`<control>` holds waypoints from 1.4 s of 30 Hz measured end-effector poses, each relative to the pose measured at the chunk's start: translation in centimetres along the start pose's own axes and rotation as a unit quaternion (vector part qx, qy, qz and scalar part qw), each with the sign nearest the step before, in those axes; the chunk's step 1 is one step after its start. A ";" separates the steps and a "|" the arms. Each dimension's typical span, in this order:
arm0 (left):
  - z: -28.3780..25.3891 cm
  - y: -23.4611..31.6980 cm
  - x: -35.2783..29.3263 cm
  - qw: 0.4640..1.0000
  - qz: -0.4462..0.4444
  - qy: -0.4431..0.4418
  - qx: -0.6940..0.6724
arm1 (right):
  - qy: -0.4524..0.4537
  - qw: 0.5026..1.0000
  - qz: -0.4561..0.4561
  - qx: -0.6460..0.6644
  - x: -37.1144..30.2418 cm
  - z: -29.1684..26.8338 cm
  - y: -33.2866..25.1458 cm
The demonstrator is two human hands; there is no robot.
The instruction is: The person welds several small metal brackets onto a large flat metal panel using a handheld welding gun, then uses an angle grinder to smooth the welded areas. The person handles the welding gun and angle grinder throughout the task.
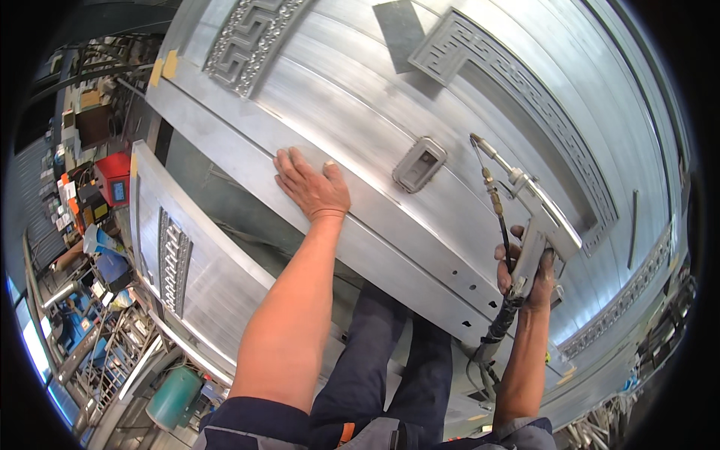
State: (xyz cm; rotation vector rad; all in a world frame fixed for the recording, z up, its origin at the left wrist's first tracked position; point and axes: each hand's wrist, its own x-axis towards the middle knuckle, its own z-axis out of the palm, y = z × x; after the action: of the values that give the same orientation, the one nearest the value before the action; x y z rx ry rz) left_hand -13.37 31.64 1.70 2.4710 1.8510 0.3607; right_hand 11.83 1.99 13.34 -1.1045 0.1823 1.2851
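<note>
My left hand (pixel 311 186) lies flat with fingers spread on the border strip of a large silver metal door panel (pixel 352 97). In my right hand (pixel 541 279) is a silver handheld welding gun (pixel 551 214), its grip wrapped by my fingers. The gun's thin nozzle points up and to the left, over the panel, with a thin wire guide running beside it. A dark sleeved cable (pixel 501 322) leads down from the grip. Between my hands, a rounded rectangular recessed fitting (pixel 420 163) is set in the panel.
An L-shaped fretwork trim (pixel 517 82) and a grey flat plate (pixel 400 34) lie on the panel's far part. Another ornamented panel (pixel 202 255) stands at the left. Beyond it are a red box with a screen (pixel 112 178), a green cylinder (pixel 174 397) and cluttered metal stock.
</note>
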 end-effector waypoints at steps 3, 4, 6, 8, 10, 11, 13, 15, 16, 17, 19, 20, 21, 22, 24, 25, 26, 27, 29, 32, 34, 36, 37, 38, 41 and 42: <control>0.2 -0.3 0.1 1.000 -0.003 -0.017 -0.002 | -0.004 1.000 0.002 -0.006 0.0 -0.1 -0.1; 0.3 -0.4 0.2 1.000 -0.007 -0.025 -0.007 | -0.007 1.000 0.002 -0.004 0.0 -0.1 -0.1; 0.4 -0.5 0.2 1.000 0.004 -0.015 -0.013 | -0.014 1.000 0.003 -0.001 0.1 -0.1 -0.2; 0.4 -0.6 0.2 1.000 0.013 -0.013 -0.008 | -0.020 1.000 0.000 0.002 0.2 0.1 -0.2; 0.5 -0.6 0.2 1.000 0.019 -0.008 -0.001 | -0.026 1.000 -0.001 0.002 0.4 0.0 -0.1; 0.5 -0.6 0.2 1.000 0.022 -0.006 0.001 | -0.035 0.999 -0.005 0.004 0.4 -0.2 0.0; 0.5 -0.5 0.3 1.000 0.027 -0.001 0.003 | -0.032 0.999 -0.004 0.004 0.3 -0.1 0.0; 0.5 -0.4 0.3 1.000 0.030 0.006 0.002 | -0.034 0.999 -0.004 0.000 0.3 0.1 -0.2; 0.4 -0.4 0.3 1.000 0.028 0.002 0.002 | -0.037 0.999 -0.005 -0.002 0.4 0.1 -0.2; 0.3 -0.4 0.3 1.000 0.026 -0.002 0.002 | -0.039 0.999 -0.005 -0.004 0.4 0.1 -0.1; 0.3 -0.4 0.3 1.000 0.024 -0.006 0.002 | -0.039 0.999 -0.005 0.002 0.5 0.1 0.0; 0.3 -0.4 0.3 1.000 0.025 -0.007 0.002 | -0.037 0.999 -0.004 0.010 0.5 0.2 0.2; 0.3 -0.5 0.3 1.000 0.026 -0.007 0.002 | -0.034 0.999 -0.004 0.017 0.5 0.2 0.2; 0.3 -0.5 0.3 1.000 0.021 -0.012 0.003 | -0.033 0.999 0.001 0.011 0.4 0.4 0.1; 0.4 -0.4 0.3 1.000 0.012 -0.022 0.002 | -0.031 0.999 0.012 -0.002 0.3 0.7 -0.4; 0.4 -0.4 0.4 1.000 0.013 -0.019 0.002 | -0.028 0.999 0.015 -0.014 0.2 0.9 -0.7; 0.4 -0.4 0.4 1.000 0.014 -0.016 0.001 | -0.025 0.999 0.018 -0.025 0.0 1.2 -1.1; 0.4 -0.4 0.4 1.000 0.016 -0.013 -0.001 | -0.021 0.999 0.021 -0.037 -0.2 1.5 -1.7; 0.6 -0.8 0.3 1.000 0.027 -0.005 0.003 | -0.021 0.997 0.039 -0.065 -0.8 2.4 -3.7; 0.8 -0.9 0.3 0.999 0.032 0.004 -0.001 | -0.012 0.990 0.065 -0.122 -1.5 4.6 -8.5; 0.8 -0.9 0.4 0.999 0.034 0.005 -0.007 | -0.009 0.985 0.085 -0.148 -1.6 6.0 -12.5; 0.6 -0.7 0.4 0.999 0.034 0.003 0.007 | -0.005 0.984 0.075 -0.162 -1.3 7.5 -15.8; 0.5 -0.8 0.3 0.999 0.035 0.000 0.014 | -0.011 0.986 0.072 -0.151 -1.0 8.2 -17.1; 0.5 -0.8 0.4 1.000 0.028 -0.004 0.009 | -0.040 0.983 0.068 -0.165 -0.7 8.2 -18.4; 0.3 -1.4 0.4 0.999 0.049 0.014 -0.012 | -0.061 0.972 0.094 -0.209 0.8 8.2 -20.2; 0.6 -1.5 0.4 0.999 0.044 0.010 -0.009 | -0.099 0.963 0.120 -0.220 1.9 7.1 -20.6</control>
State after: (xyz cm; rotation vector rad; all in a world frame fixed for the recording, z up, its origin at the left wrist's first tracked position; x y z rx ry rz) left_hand -14.57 32.50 0.97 2.5528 1.7417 0.4033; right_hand 26.33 10.92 27.06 -1.3459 -0.1331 1.6978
